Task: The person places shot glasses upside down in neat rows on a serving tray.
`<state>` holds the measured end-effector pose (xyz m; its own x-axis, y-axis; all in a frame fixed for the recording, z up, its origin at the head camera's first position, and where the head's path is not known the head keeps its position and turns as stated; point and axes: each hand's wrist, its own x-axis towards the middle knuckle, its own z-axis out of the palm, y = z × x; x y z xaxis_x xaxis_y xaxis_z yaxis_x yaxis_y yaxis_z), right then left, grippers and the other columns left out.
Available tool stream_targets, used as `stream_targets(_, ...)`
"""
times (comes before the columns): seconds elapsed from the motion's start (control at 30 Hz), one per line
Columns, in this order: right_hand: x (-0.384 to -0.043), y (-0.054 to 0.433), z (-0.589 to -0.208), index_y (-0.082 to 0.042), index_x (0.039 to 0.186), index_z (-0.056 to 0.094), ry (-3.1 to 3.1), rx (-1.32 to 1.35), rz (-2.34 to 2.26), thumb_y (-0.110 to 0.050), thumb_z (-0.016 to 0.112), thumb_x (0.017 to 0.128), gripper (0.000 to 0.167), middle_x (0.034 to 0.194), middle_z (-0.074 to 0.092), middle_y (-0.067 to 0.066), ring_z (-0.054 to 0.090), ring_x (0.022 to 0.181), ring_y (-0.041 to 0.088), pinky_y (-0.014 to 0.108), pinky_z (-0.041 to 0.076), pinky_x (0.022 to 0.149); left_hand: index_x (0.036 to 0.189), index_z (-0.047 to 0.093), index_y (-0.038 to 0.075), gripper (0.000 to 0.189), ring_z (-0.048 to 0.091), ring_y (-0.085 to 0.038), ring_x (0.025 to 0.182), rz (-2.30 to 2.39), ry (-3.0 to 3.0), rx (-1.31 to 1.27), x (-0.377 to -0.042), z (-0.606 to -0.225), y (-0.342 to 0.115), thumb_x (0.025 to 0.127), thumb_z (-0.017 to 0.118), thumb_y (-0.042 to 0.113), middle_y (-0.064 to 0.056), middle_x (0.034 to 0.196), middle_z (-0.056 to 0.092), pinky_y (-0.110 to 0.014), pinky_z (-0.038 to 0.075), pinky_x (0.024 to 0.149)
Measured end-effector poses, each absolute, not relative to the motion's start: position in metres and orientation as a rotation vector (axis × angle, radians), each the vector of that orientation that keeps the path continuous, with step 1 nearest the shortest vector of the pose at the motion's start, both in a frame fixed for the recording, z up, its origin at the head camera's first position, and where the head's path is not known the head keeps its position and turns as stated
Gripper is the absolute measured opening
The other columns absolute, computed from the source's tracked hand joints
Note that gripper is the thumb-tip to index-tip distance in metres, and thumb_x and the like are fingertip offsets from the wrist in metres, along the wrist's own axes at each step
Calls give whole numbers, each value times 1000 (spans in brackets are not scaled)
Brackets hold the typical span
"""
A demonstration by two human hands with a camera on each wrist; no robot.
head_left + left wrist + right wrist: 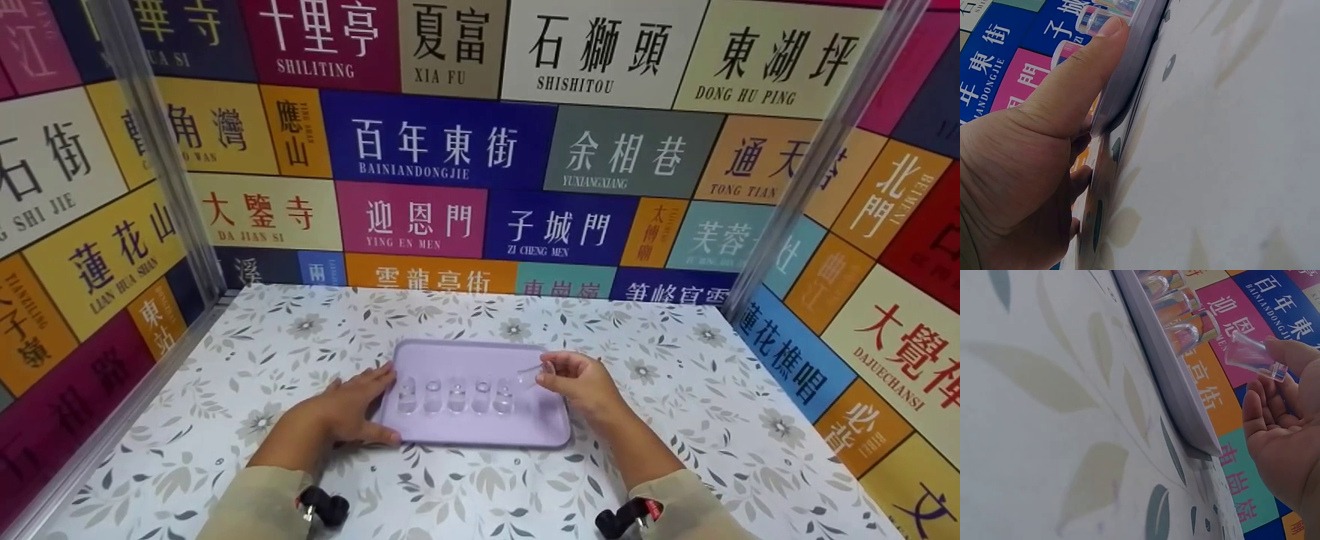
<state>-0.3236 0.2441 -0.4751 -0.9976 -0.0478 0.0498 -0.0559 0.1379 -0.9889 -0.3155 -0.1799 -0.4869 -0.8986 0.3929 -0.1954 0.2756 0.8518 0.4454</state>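
Observation:
A pale purple tray [480, 431] lies on the table, bearing a row of several small clear cups [457, 397]. My left hand [349, 405] rests against the tray's left side, fingers spread along the rim and thumb at the near left corner. In the left wrist view, the thumb [1072, 84] lies extended along the tray's edge. My right hand [589, 382] pinches another clear cup [531, 373] between thumb and fingers, tilted, over the tray's right part. The right wrist view shows this cup [1252, 357] gripped at its thick base, its wider end pointing away from the hand.
The table [420, 495] has a white cover printed with leaves and flowers. Panels with coloured place-name signs [439, 146] rise behind and on both sides, with clear corner posts [180, 187] between them. Dark devices [324, 506] are strapped to both wrists.

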Motion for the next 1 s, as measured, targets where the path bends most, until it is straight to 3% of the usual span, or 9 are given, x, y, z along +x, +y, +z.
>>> stream_targets(0.2,-324,241,-479,3,122,75,-2433,112,1973,-5,90,83,43,102,77,0,68,96,12,19,59,80,173,22,26,125,11,-34,170,591,2747,514,-316,-486,-180,76,82,76,6,183,11,-70,3,135)
stream_targets(0.43,-324,241,-484,-8,120,80,-2588,185,1784,-11,92,82,40,103,78,3,67,94,14,20,58,75,173,22,25,122,10,-34,170,586,2747,521,-314,-483,-179,78,81,75,5,183,11,-69,1,135)
stream_targets(0.73,-321,239,-485,-1,127,77,-2689,295,1710,-9,88,86,44,103,75,10,64,91,14,18,57,71,173,22,25,122,10,-34,170,589,2746,522,-313,-482,-179,78,81,75,5,183,11,-69,1,135)
stream_targets(1.0,-321,239,-486,-2,127,77,-2720,300,1680,-8,87,86,43,107,77,12,66,94,15,18,59,76,173,22,23,123,11,-35,170,584,2749,539,-315,-484,-179,78,82,74,5,183,11,-70,2,135)
